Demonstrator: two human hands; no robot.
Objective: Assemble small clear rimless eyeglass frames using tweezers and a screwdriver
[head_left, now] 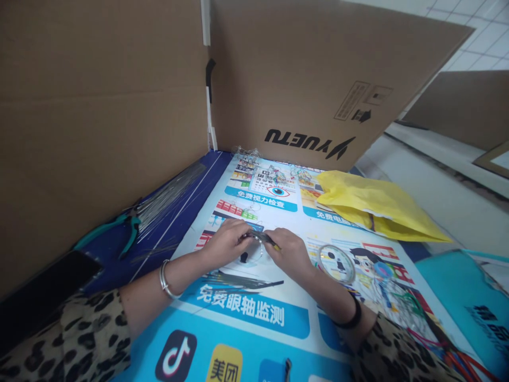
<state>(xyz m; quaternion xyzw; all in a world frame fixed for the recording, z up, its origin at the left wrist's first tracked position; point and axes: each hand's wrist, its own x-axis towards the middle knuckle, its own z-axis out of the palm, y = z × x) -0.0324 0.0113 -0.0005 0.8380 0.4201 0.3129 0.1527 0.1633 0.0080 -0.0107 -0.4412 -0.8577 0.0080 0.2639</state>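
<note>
Wire bundle (259, 236): a short sheaf of thin grey metal strands, held level just above the poster (254, 313) at mid-table, between both hands. Left hand (226, 241) pinches one end, fingers curled tight over it; right hand (290, 253) grips the other end, where a yellowish tip shows past the knuckles. The two-ended hold probably keeps the strands aligned and taut. Both wrists rest on the poster, likely for steadiness. Whether a clear ring lies under the bundle, cannot tell. Spare wires (242, 280) lie just below the hands, and a tape roll (336, 263) sits near the right wrist. Pliers (119, 231) and long wire stock (170, 196) are parked left along the cardboard (99, 106), within reach but off the work area. Yellow bag (377, 207) lies far right.
</note>
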